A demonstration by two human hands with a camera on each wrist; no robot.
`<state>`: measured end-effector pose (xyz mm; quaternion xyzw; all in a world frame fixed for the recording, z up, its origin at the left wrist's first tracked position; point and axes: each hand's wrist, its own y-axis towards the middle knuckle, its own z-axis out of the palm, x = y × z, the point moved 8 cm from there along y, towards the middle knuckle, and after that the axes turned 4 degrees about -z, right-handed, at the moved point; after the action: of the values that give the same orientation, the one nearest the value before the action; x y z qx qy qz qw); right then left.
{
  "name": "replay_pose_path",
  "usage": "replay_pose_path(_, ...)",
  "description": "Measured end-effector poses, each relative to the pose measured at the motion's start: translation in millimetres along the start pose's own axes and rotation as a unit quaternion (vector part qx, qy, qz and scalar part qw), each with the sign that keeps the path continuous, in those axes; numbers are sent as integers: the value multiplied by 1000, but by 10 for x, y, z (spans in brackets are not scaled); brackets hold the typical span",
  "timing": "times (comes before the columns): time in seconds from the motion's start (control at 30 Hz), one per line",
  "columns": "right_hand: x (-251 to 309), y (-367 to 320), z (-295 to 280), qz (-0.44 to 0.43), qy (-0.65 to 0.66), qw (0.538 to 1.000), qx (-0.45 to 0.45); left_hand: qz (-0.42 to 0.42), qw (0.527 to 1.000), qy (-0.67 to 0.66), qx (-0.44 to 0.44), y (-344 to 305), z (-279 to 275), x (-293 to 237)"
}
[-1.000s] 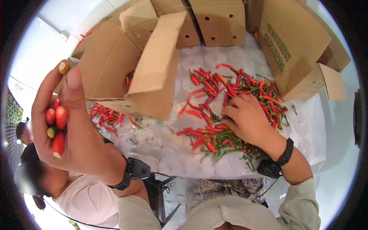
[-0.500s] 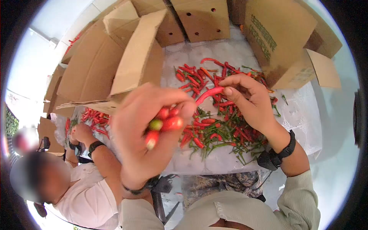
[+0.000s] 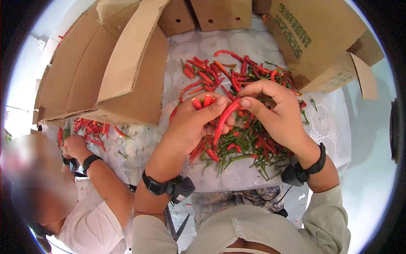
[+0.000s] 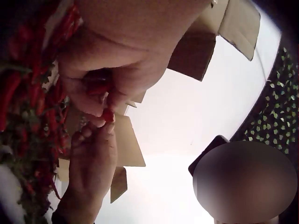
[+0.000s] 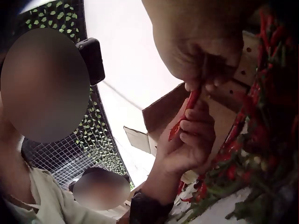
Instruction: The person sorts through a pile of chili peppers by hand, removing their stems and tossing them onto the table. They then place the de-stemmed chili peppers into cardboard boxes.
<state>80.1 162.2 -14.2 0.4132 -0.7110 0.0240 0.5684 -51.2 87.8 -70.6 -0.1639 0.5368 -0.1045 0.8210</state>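
In the head view a long red chili (image 3: 226, 119) hangs between the two hands. My right hand (image 3: 277, 111) pinches its upper end between thumb and index finger. My left hand (image 3: 191, 123) has its fingers curled round several red chilies (image 3: 207, 100), and its thumb lies against the long one. Beneath both hands spreads a heap of red chilies and green stems (image 3: 241, 146). The right wrist view shows the long chili (image 5: 192, 100) running from the right hand (image 5: 201, 51) to the left hand (image 5: 189, 135).
An open cardboard box (image 3: 135, 101) stands on the left, another (image 3: 313, 46) at the back right. More boxes line the table's back edge. At the left, another person's hand (image 3: 77, 147) is by a second chili pile (image 3: 95, 129) on the plastic-covered table (image 3: 188, 42).
My left hand has come down from the upper left to the right hand, still holding its chilies. The right hand has lifted a long chili off the heap.
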Motion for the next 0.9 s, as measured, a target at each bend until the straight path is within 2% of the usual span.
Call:
replay_pose_path(0.17,24,-25,37,17,11,1000,2,-23,999,2,26,-25,39,58)
replay_pose_path(0.27,13,-27,33,34,-31,999,9,6,1000,-4,4,-9,38,83)
replay_pose_path(0.37,89,-4,37,-47,-74,996,24,14,1000,10,13,13,35,103)
replay_pose_path(0.43,28,-7,42,-22,-17,999,31,17,999,11,41,5,63,84)
replay_pose_path(0.5,-54,-44,73,30,43,997,48,12,1000,-8,24,-14,48,75)
replay_pose_path(0.57,-161,-52,81,101,105,987,70,2,999,-26,24,-8,71,84)
replay_pose_path(0.67,-186,-37,96,151,170,969,101,-19,997,-66,43,-2,107,99)
replay_pose_path(0.7,-248,-62,82,200,194,955,106,-31,994,-88,49,-3,125,104)
replay_pose_path(0.8,-299,-2,-56,181,203,961,43,-47,984,-155,77,22,81,105)
replay_pose_path(0.83,-264,46,-51,116,139,981,70,-41,982,-170,72,41,30,120)
replay_pose_path(0.9,-5,83,-57,-69,-27,996,55,-34,977,-191,83,58,-22,129)
